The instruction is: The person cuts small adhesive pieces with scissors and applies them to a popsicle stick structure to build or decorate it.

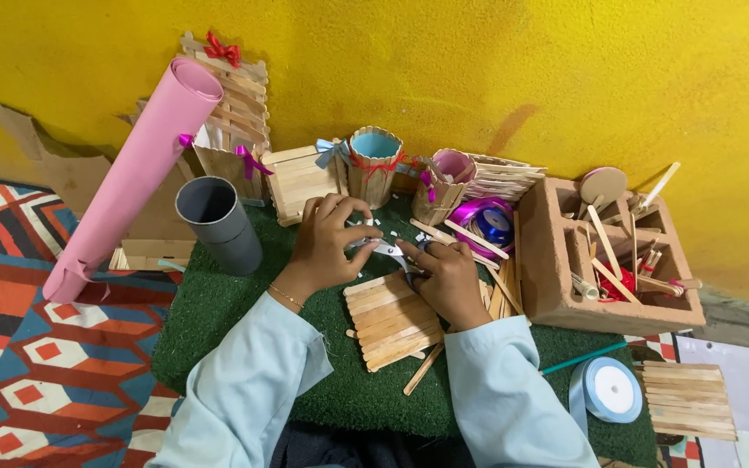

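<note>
Down on rough green turf (218,321), a flat panel of pale wooden sticks (389,319) lies just below my hands. My right hand (446,279) closes around small metal scissors (389,251), curled knuckles up; my left hand (327,238) pinches a tiny stick piece by the blades

I see my left hand (327,236) and right hand (446,276) meeting over the silver scissors (389,251), just behind the flat panel of wooden craft sticks (392,319) on the green turf mat (218,303). The grey plastic pipe (218,224) stands to the left, with the pink rolled paper tube (136,173) leaning beyond it. To the right sits the brown clay block with compartments (548,260), sticks standing in it, and the pale blue ribbon spool (610,390) lies in front of it.
</note>
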